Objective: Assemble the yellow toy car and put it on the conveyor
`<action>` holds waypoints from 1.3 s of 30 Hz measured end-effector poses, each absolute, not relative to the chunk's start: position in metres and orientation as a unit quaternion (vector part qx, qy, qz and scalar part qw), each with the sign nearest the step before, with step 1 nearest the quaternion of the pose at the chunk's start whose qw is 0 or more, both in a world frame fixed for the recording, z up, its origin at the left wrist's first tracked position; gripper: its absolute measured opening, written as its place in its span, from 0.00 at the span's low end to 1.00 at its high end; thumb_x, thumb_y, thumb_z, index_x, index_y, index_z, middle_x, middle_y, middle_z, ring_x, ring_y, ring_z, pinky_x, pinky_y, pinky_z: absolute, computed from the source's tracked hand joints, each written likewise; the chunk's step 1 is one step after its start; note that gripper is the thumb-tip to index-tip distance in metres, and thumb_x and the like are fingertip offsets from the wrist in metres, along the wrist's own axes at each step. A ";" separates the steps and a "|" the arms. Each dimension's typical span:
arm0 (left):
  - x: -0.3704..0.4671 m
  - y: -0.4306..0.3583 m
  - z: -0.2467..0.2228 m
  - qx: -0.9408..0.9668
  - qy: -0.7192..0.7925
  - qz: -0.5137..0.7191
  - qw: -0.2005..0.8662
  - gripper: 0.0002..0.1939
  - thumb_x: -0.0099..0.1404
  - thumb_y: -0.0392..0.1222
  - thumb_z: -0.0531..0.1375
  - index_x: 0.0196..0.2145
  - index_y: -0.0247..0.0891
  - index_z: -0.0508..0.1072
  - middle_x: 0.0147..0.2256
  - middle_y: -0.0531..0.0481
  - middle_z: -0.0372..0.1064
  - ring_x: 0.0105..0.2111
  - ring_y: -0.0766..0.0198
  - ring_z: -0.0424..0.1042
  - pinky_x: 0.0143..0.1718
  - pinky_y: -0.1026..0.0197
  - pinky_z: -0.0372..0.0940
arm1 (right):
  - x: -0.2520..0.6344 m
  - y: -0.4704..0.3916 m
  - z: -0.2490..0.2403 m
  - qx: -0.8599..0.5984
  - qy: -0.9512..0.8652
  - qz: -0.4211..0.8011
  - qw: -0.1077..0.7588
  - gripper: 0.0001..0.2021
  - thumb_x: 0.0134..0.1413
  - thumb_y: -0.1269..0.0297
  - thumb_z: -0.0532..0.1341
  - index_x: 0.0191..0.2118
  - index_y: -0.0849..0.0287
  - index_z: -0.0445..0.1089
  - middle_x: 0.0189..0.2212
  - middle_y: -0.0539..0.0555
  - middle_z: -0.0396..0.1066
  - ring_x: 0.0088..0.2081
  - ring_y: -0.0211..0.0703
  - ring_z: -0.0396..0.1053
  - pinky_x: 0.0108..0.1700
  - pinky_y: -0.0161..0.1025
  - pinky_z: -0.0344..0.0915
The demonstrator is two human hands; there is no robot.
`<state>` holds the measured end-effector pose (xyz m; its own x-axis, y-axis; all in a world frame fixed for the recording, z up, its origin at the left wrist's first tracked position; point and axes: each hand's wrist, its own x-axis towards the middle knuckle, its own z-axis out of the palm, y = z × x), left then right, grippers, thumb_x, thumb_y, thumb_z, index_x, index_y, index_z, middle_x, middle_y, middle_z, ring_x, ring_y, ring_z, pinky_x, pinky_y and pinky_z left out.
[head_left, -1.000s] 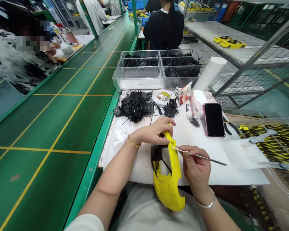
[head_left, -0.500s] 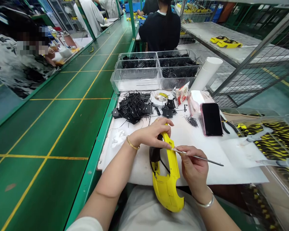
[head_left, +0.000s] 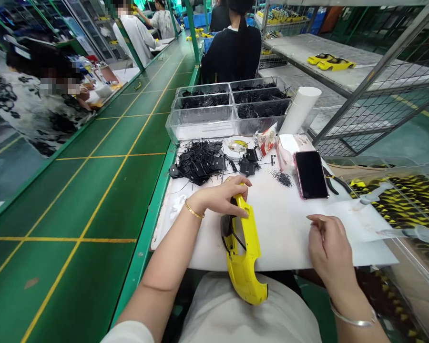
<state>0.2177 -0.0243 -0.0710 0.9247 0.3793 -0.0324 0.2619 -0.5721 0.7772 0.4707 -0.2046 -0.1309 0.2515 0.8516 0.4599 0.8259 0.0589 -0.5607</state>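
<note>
My left hand (head_left: pixel 221 197) grips the upper end of a yellow toy car body (head_left: pixel 243 259). The body lies upside down over the front edge of the white work sheet (head_left: pixel 282 224) and reaches down to my lap. A dark window insert shows inside it. My right hand (head_left: pixel 331 250) hovers over the sheet to the right of the car body, apart from it, with its back to the camera and its fingers curled. The thin metal tool cannot be made out in it.
A pile of black wired parts (head_left: pixel 200 162), clear bins (head_left: pixel 232 112), a phone (head_left: pixel 310 174), loose screws (head_left: pixel 283 178), pliers (head_left: pixel 338 181) and a white tube (head_left: pixel 300 110) sit beyond. The green conveyor (head_left: pixel 93 190) runs on the left, with people along it. Bins of yellow-black parts (head_left: pixel 407 200) stand right.
My right hand has left the car body and moved right over the sheet, and the metal tool has dropped from sight. The left hand has tilted the body slightly left.
</note>
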 end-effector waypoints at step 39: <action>0.126 -0.132 -0.090 0.821 0.325 0.125 0.452 0.53 0.51 0.61 0.69 0.67 0.42 0.51 0.65 0.36 0.48 0.65 0.42 0.49 0.66 0.40 0.47 | 0.359 -0.216 -0.091 -0.347 -0.299 0.728 0.510 0.25 0.57 0.55 0.65 0.57 0.55 0.63 0.57 0.64 0.64 0.55 0.58 0.68 0.56 0.57 0.68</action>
